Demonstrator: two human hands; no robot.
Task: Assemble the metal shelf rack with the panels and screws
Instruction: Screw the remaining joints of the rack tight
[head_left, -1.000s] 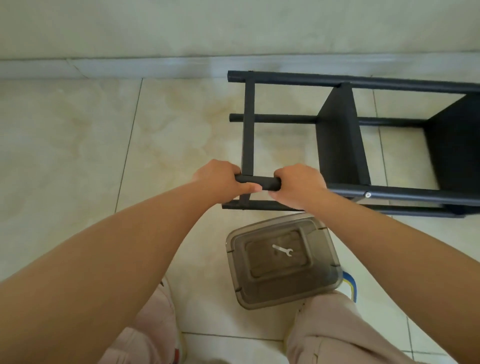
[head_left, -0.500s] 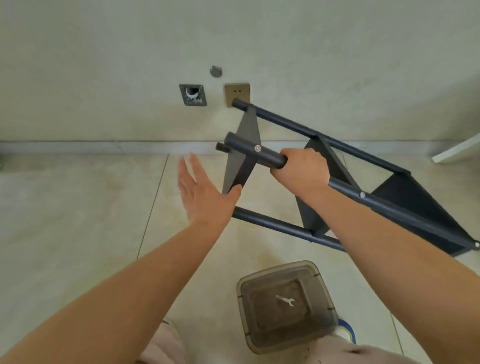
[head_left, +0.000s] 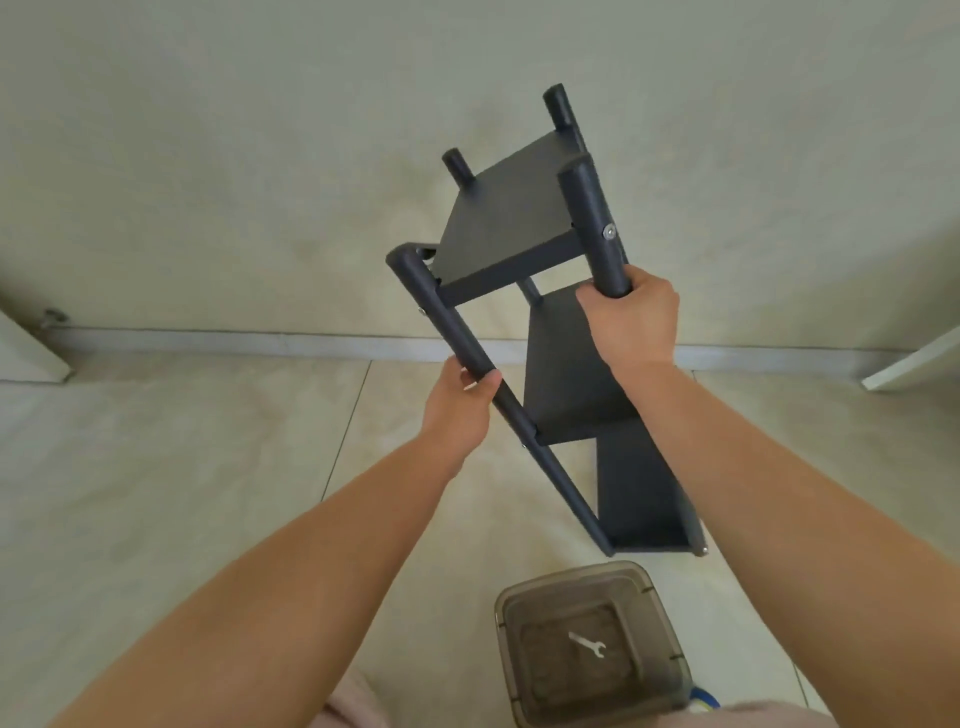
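Rack (head_left: 511, 228) in both hands, lower end behind right forearm.

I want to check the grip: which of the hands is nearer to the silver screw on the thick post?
Right. The right hand grips the thick post just below the silver screw; the left hand holds the other post, lower and farther away.
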